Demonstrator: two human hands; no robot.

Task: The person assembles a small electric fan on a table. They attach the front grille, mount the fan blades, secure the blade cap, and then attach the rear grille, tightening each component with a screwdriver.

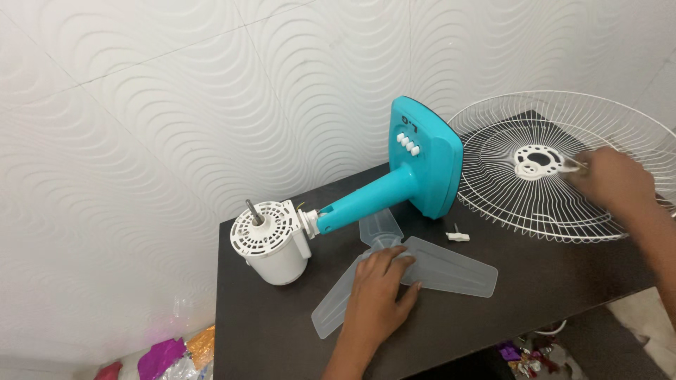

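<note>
Resting flat on the translucent fan blade (415, 271), left hand (377, 295) has fingers spread over the blade hub, palm down, pressing not gripping. Blade lies on the dark table (282, 331) just in front of the teal fan stand (394, 186), which lies on its side; white motor housing (274, 243) at the stand's left end, shaft pointing up. Right hand (609, 179) is right of the stand, over the white wire guard (556, 165), fingers closed on a small clear piece near the guard's centre ring; can't tell exactly what it is. Small white plastic part (458, 236) sits on the table between the stand's base and the blade.
</note>
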